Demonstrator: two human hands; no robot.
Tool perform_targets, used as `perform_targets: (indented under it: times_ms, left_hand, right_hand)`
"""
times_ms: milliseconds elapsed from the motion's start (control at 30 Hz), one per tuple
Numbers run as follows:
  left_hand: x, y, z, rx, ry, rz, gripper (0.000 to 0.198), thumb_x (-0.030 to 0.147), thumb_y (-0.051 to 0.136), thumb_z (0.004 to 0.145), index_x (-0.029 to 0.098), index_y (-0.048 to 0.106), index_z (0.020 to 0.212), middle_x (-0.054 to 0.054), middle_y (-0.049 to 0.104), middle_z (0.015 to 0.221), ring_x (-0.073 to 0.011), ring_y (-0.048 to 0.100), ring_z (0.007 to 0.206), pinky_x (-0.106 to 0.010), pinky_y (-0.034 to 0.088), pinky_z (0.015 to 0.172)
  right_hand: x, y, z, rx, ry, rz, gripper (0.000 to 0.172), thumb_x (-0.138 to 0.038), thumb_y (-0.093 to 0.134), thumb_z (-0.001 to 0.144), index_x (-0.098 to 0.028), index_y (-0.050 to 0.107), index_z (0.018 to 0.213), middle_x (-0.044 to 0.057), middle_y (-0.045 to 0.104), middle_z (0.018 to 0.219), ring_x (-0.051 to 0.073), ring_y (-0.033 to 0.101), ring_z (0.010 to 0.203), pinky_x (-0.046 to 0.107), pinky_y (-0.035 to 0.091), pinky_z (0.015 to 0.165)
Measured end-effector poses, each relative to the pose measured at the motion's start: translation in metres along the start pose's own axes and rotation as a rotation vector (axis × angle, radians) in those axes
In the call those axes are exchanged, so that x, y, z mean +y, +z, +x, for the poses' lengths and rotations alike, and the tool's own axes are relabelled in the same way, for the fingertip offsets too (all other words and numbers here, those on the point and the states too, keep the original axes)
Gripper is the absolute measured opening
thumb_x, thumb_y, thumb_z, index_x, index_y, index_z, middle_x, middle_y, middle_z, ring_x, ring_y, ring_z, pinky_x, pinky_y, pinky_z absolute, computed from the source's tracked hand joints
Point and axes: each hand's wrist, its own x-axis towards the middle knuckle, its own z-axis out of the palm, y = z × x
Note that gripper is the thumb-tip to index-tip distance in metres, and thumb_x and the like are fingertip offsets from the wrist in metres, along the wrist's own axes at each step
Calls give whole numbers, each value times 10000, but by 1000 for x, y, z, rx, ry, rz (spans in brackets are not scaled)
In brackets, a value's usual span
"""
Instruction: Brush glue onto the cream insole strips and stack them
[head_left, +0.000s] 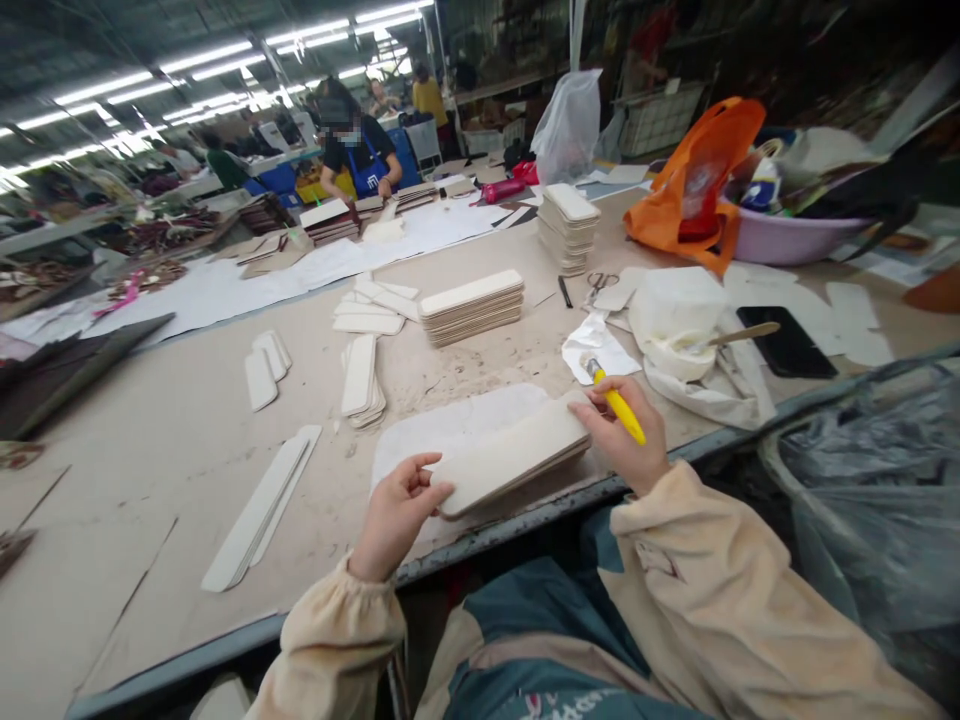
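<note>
In front of me a small stack of long white cardboard strips (pixel 517 450) lies at the table's edge, partly over a white sheet (pixel 405 436). My left hand (pixel 397 508) pinches the stack's left end between thumb and fingers. At the opposite end, my right hand (pixel 626 435) has its fingertips on the top strip. That same hand holds a yellow-handled brush (pixel 621 408), its bristle end pointing away from me over a crumpled white paper (pixel 609 350).
A tub of white paste (pixel 679 357) with a wooden stick stands right, near a phone (pixel 786 342) and scissors (pixel 602 284). Strip piles (pixel 471 308) stand beyond; loose strips (pixel 262 510) lie left. An orange bag (pixel 694 180) leans on a purple basin (pixel 795 236). A co-worker (pixel 360 150) stands across.
</note>
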Motion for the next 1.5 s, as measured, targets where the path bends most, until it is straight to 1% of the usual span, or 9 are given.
perform_targets:
  times_ms: [67, 167, 333, 533, 800, 933, 1300, 1400, 1500]
  left_hand:
    - [1, -5, 10, 31, -4, 62, 516, 357, 756, 622, 140, 571, 1052, 78, 518, 602, -93, 504, 538, -208, 417, 490]
    - [-2, -9, 19, 40, -20, 126, 502, 367, 764, 603, 151, 552, 1004, 88, 523, 556, -92, 505, 494, -209, 404, 476]
    - [-14, -10, 20, 17, -35, 176, 478, 378, 764, 608, 167, 542, 975, 77, 567, 541, -105, 533, 468, -225, 409, 491]
    - [-22, -9, 22, 36, 28, 355, 465, 411, 721, 654, 180, 543, 1016, 59, 602, 595, -134, 585, 530, -262, 433, 566]
    - [-22, -7, 22, 65, 82, 563, 455, 411, 690, 688, 187, 549, 1058, 41, 624, 652, -168, 605, 646, -293, 412, 649]
    - [-21, -7, 22, 58, 81, 587, 462, 408, 685, 692, 181, 549, 1070, 42, 621, 653, -171, 602, 656, -294, 406, 657]
    - [-16, -7, 21, -3, 99, 636, 392, 437, 639, 721, 194, 637, 1029, 34, 623, 639, -164, 591, 623, -285, 408, 636]
    - [-18, -7, 21, -15, 127, 676, 381, 462, 601, 745, 206, 648, 1024, 37, 619, 630, -163, 596, 615, -282, 413, 625]
    - [-22, -9, 23, -16, 148, 710, 396, 500, 574, 757, 213, 652, 1019, 41, 611, 617, -164, 600, 606, -282, 419, 612]
  right_hand:
    - [-1, 5, 3, -10, -17, -75, 294, -407, 700, 728, -237, 562, 924, -7, 654, 846, 171, 638, 743, 282, 503, 674]
    - [3, 10, 3, -38, -30, -163, 283, -411, 690, 725, -236, 575, 915, -12, 655, 819, 170, 634, 719, 279, 495, 659]
    - [13, 11, 2, -86, -52, -208, 279, -424, 662, 744, -229, 574, 923, 0, 665, 830, 177, 638, 725, 292, 494, 685]
    - [20, 13, 1, -116, -82, -270, 272, -421, 638, 766, -235, 566, 950, 10, 665, 846, 189, 640, 738, 306, 489, 698]
    - [17, 13, 0, -157, -140, -379, 245, -401, 606, 802, -240, 557, 980, 16, 670, 843, 206, 645, 754, 307, 467, 699]
    - [15, 13, 0, -169, -166, -433, 225, -394, 589, 811, -235, 560, 967, 20, 666, 824, 203, 636, 712, 295, 452, 668]
    - [15, 13, -2, -197, -217, -535, 209, -397, 540, 848, -241, 547, 986, 49, 668, 820, 246, 639, 745, 321, 449, 663]
    - [13, 13, -4, -211, -211, -547, 189, -350, 528, 851, -234, 545, 999, 54, 657, 836, 247, 629, 759, 335, 458, 685]
    - [13, 13, -4, -201, -187, -559, 234, -328, 554, 832, -225, 539, 1042, 73, 652, 893, 265, 621, 840, 364, 472, 747]
